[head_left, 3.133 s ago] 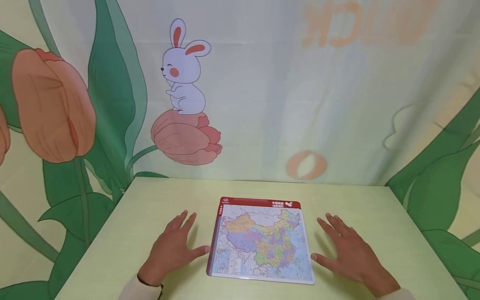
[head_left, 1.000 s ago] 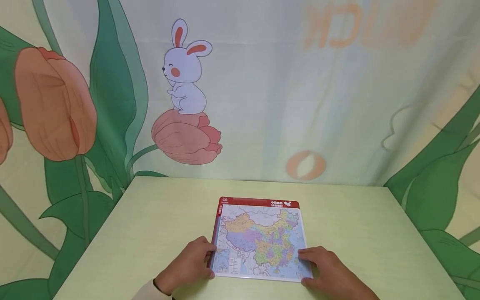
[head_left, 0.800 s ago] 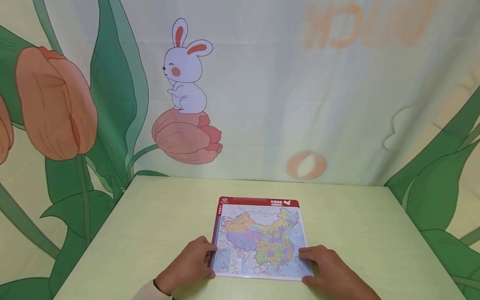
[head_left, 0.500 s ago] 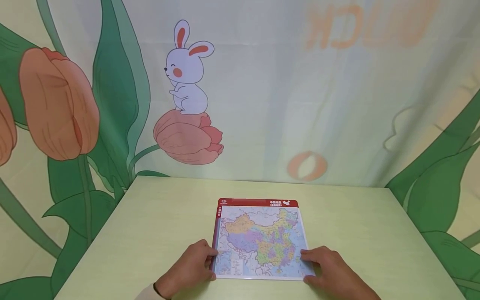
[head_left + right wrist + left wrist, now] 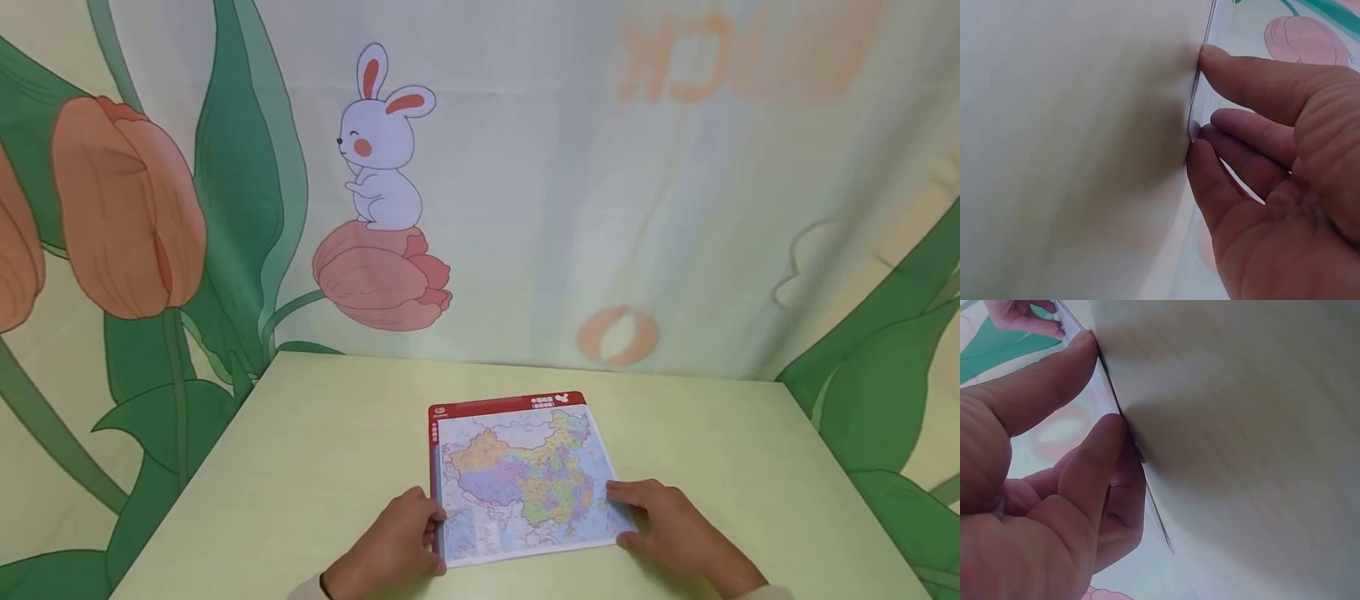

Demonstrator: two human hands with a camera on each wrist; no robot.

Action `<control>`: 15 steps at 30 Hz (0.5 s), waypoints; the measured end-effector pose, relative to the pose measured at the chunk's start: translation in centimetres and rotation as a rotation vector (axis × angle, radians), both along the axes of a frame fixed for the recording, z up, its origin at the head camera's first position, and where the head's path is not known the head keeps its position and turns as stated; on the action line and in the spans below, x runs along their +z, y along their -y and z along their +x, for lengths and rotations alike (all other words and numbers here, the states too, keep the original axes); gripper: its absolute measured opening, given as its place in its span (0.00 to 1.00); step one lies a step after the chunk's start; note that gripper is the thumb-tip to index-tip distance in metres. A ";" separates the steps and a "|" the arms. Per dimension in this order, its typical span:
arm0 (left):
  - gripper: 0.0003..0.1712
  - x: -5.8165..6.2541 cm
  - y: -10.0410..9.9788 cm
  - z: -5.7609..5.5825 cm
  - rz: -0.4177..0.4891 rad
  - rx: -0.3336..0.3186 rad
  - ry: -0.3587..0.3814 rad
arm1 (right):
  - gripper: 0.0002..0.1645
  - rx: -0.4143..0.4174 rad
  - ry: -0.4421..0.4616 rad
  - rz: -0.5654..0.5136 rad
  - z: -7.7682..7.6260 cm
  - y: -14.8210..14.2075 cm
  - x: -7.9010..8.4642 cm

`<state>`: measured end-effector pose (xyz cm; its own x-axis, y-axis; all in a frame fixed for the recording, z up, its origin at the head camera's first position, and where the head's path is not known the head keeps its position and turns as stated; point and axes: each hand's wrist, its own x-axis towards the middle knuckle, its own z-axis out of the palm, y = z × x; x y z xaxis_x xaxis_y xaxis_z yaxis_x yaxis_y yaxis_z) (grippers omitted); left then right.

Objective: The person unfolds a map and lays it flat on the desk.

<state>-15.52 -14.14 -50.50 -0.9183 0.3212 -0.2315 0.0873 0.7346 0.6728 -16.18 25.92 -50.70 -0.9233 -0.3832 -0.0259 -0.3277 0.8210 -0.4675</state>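
Note:
A flat, squarish map board point(image 5: 517, 479) with a red top band and a coloured map of China is over the pale table in the head view, turned slightly anticlockwise. My left hand point(image 5: 397, 537) holds its lower left edge, thumb near the corner and the other fingers bent. On the opposite side my right hand point(image 5: 671, 525) holds the lower right edge between thumb and fingers. Both wrist views show the board nearly edge-on, a thin line at the fingertips of the left hand point(image 5: 1066, 456) and the right hand point(image 5: 1272, 150). Whether it is fully off the table cannot be seen.
The pale yellow-green table point(image 5: 337, 425) extends around the board on all sides. Behind it hangs a printed curtain point(image 5: 517, 208) with a white rabbit, orange tulips and green leaves.
Earlier both hands were spread beside the board; they came in to its edges. Since half a second ago the board has turned anticlockwise, its right side moving away and left side nearer.

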 end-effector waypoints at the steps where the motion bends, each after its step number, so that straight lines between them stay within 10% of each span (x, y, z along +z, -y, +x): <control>1: 0.34 0.0 -0.2 0.0 -0.002 0.020 0.032 | 0.36 0.012 -0.004 0.001 -0.2 -0.1 0.0; 15: 0.29 -0.1 -1.1 1.1 -0.026 0.006 0.050 | 0.34 0.092 -0.046 -0.028 -2.1 -1.1 -0.4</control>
